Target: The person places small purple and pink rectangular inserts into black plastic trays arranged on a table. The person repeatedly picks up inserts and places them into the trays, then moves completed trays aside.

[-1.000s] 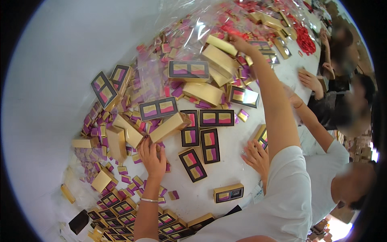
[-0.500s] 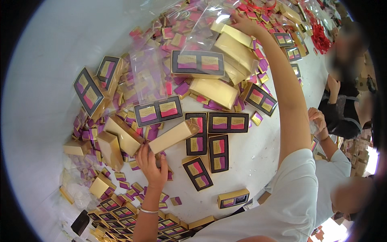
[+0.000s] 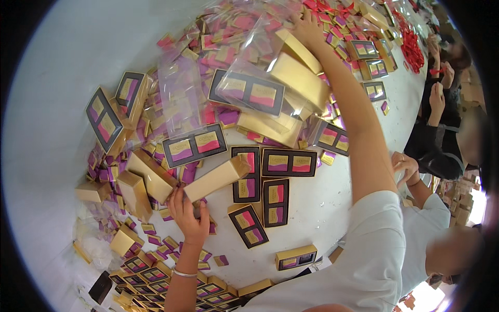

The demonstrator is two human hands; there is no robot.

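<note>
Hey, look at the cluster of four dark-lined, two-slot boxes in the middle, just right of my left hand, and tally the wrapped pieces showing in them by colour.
Pink-and-gold pieces: 4
Purple-and-gold pieces: 4
Total: 8

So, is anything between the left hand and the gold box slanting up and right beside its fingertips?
Nothing visible stands between them: the left hand is beside the lower end of the gold box, though whether they touch is unclear.
</note>
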